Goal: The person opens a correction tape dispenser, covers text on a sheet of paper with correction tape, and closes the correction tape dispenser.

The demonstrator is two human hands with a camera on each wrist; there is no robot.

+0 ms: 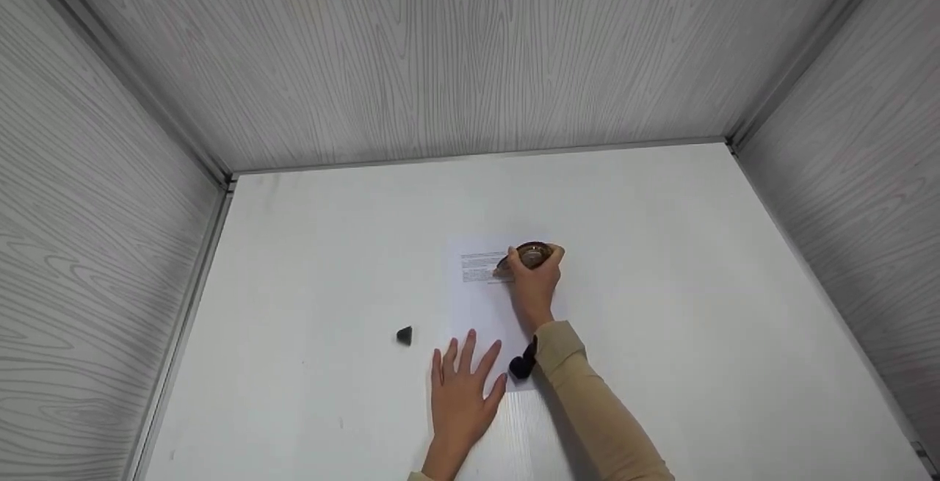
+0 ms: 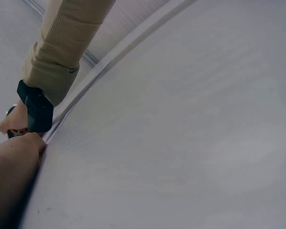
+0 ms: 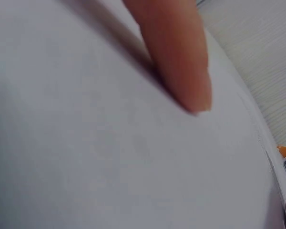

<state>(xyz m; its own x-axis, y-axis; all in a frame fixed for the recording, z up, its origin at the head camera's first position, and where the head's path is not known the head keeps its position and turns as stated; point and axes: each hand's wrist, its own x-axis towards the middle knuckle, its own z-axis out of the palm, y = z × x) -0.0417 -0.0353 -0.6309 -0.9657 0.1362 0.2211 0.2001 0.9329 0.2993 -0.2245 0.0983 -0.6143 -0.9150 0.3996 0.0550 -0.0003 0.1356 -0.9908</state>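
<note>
A sheet of printed paper (image 1: 481, 305) lies on the white table, with small text near its top. My right hand (image 1: 536, 286) grips a round brown correction tape (image 1: 532, 255) with a pale centre; its tapered end points down-left onto the printed lines. In the right wrist view one finger (image 3: 178, 57) extends close to the white surface, while the correction tape is out of sight. My left hand (image 1: 464, 396) rests with fingers spread on the lower left of the sheet. Left of the paper lies a small dark cap-like piece (image 1: 405, 335).
Grey wood-grain panels (image 1: 411, 62) wall in the table (image 1: 330, 246) at the back and both sides. A dark wrist device (image 1: 522, 366) sits by the cuff of the right beige sleeve (image 1: 598, 407). Something orange (image 3: 283, 151) shows at the right wrist view's edge, too small to identify.
</note>
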